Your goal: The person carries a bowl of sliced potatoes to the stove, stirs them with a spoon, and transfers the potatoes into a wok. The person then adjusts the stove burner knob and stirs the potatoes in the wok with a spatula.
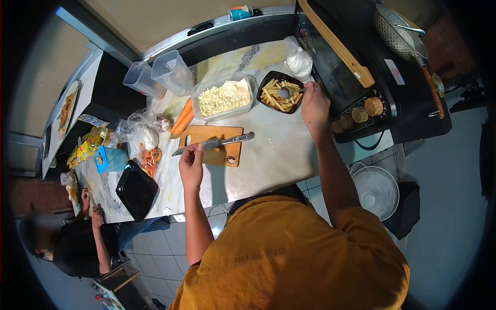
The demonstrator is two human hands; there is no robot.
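Note:
My right hand (314, 107) is closed on the handle of a spoon (285, 93), whose bowl rests over pale cut strips (276, 98) in a black square bowl (263, 82). Near the left end of the wooden cutting board (227, 155), my left hand (192, 160) has its fingers pinched at the blade of a knife (214, 143). The knife lies across the board, its handle pointing right. A clear container (250, 105) of chopped pale pieces (217, 101) stands behind the board. Two carrots (182, 118) lie beside it.
A bag of white stuff (299, 63) stands behind the bowl, next to a black oven (356, 103). At left are clear pitchers (173, 72), plastic bags (147, 137) and a black tray (137, 190). Another person (77, 243) sits at the lower left. A fan (375, 192) stands below right.

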